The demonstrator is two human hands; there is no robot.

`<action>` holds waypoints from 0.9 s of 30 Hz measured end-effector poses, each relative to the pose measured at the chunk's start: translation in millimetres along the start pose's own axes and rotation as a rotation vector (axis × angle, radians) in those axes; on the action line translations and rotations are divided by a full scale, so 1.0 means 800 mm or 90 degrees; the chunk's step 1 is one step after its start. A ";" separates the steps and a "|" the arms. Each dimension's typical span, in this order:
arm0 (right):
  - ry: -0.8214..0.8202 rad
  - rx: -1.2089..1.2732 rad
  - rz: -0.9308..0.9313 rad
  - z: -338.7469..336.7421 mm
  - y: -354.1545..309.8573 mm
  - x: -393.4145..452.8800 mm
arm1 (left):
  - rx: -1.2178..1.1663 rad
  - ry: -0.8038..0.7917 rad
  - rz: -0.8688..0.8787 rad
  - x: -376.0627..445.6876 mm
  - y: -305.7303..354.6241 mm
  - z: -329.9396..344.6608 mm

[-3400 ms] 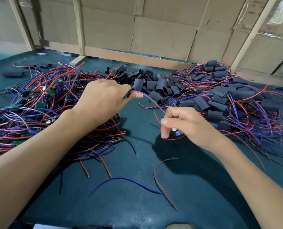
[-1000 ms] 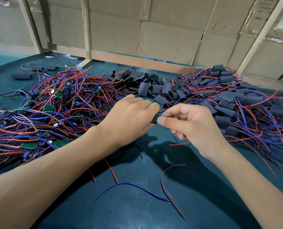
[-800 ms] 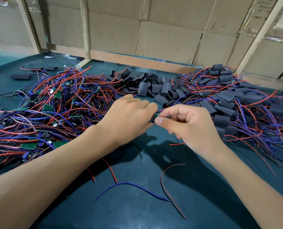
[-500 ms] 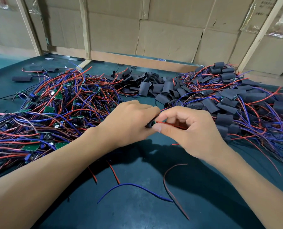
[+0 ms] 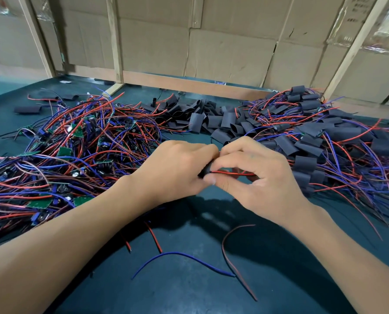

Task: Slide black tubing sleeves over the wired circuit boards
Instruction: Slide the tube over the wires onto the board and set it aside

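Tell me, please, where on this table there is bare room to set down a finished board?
Barest is the green mat near you, between the forearms, crossed only by a loose blue wire and a red wire. The far left corner is fairly open too. Crowded: board tangle left, sleeve pile behind, sleeved heap right.

Two hands, left [image 5: 175, 171] and right [image 5: 257, 175]. Three heaps: boards [image 5: 71, 152], sleeves [image 5: 211, 118], sleeved boards [image 5: 325, 137], each too many to count. One loose blue wire [image 5: 182, 257] at lower centre.
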State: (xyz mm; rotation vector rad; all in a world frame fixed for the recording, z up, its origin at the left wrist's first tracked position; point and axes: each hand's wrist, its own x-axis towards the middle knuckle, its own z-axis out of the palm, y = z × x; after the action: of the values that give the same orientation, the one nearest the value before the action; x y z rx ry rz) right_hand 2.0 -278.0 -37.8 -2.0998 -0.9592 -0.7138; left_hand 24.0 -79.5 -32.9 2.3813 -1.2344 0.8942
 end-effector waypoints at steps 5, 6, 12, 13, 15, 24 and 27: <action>0.060 -0.086 0.015 0.008 -0.002 0.000 | -0.017 0.025 -0.074 0.000 0.000 0.007; 0.076 -0.092 0.016 0.006 -0.003 0.000 | -0.020 0.023 -0.078 0.000 0.000 0.008; 0.243 -0.075 0.107 -0.052 0.020 0.011 | 0.199 -0.020 -0.178 0.005 -0.014 0.005; 0.264 -0.112 0.120 -0.067 0.030 0.011 | 0.231 -0.030 -0.235 0.004 -0.019 0.004; 0.314 -0.190 0.174 -0.096 0.051 0.010 | 0.332 -0.096 -0.358 -0.002 -0.032 0.004; 0.264 -0.468 0.508 -0.111 0.092 -0.011 | 0.369 -0.346 -0.455 -0.007 -0.052 0.003; 0.348 -0.510 0.376 -0.103 0.088 -0.007 | 0.397 -0.378 -0.411 -0.010 -0.056 0.007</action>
State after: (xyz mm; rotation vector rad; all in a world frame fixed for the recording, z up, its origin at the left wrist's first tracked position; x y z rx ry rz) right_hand 39.8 -377.9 -19.3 -2.4292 0.3170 -1.3812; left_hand 59.5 -51.3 -42.1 3.3893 -0.2276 0.3891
